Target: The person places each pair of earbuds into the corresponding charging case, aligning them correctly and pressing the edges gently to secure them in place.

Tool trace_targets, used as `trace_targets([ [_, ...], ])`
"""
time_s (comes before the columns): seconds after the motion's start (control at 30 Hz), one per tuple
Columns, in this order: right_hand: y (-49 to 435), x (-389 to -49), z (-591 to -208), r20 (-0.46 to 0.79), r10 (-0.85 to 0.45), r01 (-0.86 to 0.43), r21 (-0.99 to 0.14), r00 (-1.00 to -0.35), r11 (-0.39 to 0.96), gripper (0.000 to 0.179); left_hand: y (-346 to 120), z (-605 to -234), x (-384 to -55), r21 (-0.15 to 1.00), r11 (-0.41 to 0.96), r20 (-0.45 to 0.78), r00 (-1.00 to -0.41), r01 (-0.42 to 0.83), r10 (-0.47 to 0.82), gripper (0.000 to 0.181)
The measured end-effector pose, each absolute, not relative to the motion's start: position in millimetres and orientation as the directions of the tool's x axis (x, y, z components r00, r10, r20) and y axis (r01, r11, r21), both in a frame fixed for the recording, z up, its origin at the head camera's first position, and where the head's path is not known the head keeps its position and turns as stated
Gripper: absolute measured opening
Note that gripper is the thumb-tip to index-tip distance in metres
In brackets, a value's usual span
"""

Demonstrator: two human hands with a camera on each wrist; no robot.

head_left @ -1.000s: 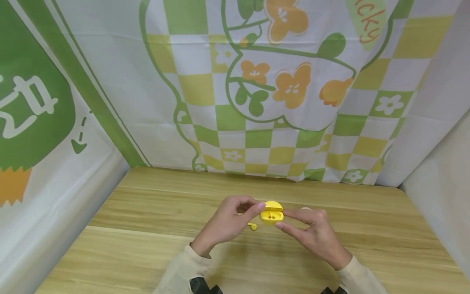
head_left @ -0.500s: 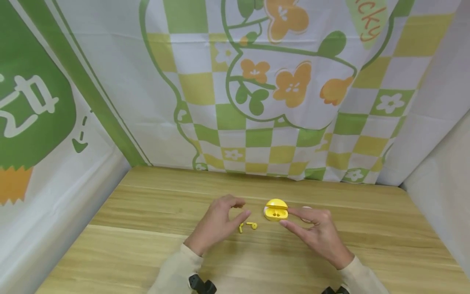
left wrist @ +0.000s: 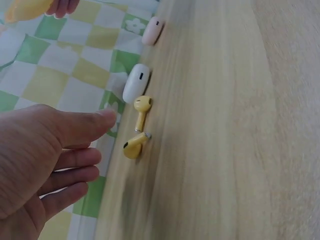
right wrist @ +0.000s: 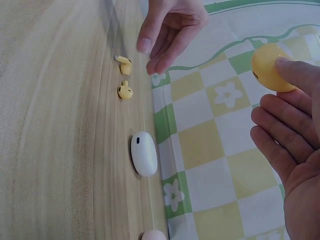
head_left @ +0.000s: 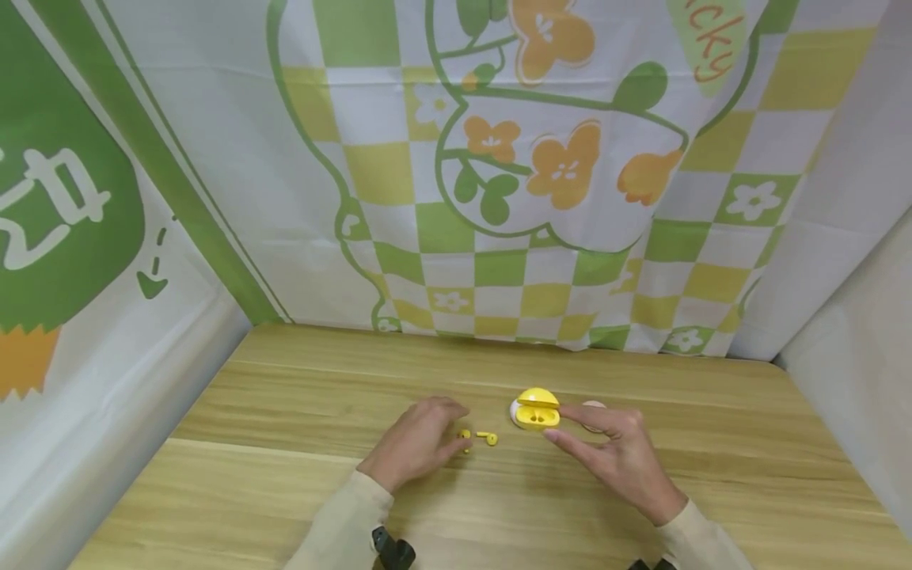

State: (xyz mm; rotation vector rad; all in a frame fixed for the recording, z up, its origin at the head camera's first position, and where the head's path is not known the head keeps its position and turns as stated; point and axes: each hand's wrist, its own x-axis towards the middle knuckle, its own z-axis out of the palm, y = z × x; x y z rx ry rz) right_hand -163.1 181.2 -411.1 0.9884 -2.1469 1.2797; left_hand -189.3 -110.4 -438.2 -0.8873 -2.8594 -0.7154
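Observation:
A yellow earbud case (head_left: 537, 398) with its lid raised is pinched between the thumb and fingers of my right hand (head_left: 621, 453), above the table. Its two slots face up and hold no earbuds in the head view. Two yellow earbuds lie on the wood: one earbud (left wrist: 142, 106) nearer the white case, the other earbud (left wrist: 132, 149) close by my left hand (head_left: 416, 445). That hand hovers beside the nearer earbud, fingers apart and nothing between thumb and fingertips in the left wrist view. In the head view its thumb overlaps this earbud.
A white earbud case (right wrist: 144, 154) stands on the wooden table (head_left: 285, 507), partly behind the yellow case in the head view. A pale pink case (left wrist: 152, 31) sits farther right, behind my right fingers. A checkered cloth (head_left: 499, 265) hangs along the table's back edge.
My left hand has let go of the yellow case and moved left and down to the earbuds. My right hand keeps holding the case, which has shifted slightly right.

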Motion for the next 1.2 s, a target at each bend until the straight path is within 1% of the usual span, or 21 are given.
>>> trace_targets([
  [0.13,180,-163,-412,0.674,-0.349,-0.759,-0.572,-0.651,0.312,0.030,-110,-441,-191,0.402,0.745,0.162,-0.842,0.532,0.514,0.042],
  [0.2,180,-163,-412,0.673,-0.352,-0.759,-0.570,-0.651,0.314,0.029,-110,-442,-191,0.383,0.755,0.151,-0.842,0.532,0.517,0.040],
  [0.3,179,-163,-413,0.672,-0.355,-0.760,-0.565,-0.650,0.321,0.029,-109,-444,-193,0.354,0.758,0.139,-0.832,0.548,0.537,0.024],
  [0.33,179,-163,-413,0.670,-0.356,-0.758,-0.565,-0.652,0.326,0.029,-109,-445,-193,0.346,0.757,0.138,-0.828,0.555,0.544,0.021],
  [0.43,179,-163,-414,0.666,-0.357,-0.755,-0.563,-0.655,0.335,0.029,-108,-446,-194,0.326,0.750,0.145,-0.814,0.576,0.562,0.025],
  [0.53,179,-163,-414,0.663,-0.358,-0.753,-0.563,-0.658,0.341,0.029,-108,-447,-194,0.318,0.749,0.152,-0.811,0.582,0.566,0.020],
  [0.67,179,-163,-414,0.658,-0.364,-0.752,-0.563,-0.659,0.343,0.029,-107,-449,-194,0.310,0.754,0.149,-0.812,0.580,0.564,0.025],
  [0.77,179,-162,-415,0.656,-0.364,-0.749,-0.561,-0.662,0.352,0.028,-106,-449,-195,0.301,0.758,0.150,-0.814,0.578,0.561,0.025],
  [0.97,179,-161,-414,0.656,-0.357,-0.746,-0.553,-0.664,0.372,0.028,-106,-450,-196,0.334,0.766,0.142,-0.832,0.550,0.536,0.022],
  [1.0,178,-161,-414,0.665,-0.357,-0.753,-0.546,-0.656,0.367,0.029,-107,-450,-196,0.343,0.764,0.141,-0.834,0.547,0.533,0.022],
  [1.2,178,-161,-415,0.668,-0.364,-0.760,-0.546,-0.649,0.352,0.029,-107,-451,-195,0.363,0.755,0.156,-0.834,0.546,0.529,0.026],
])
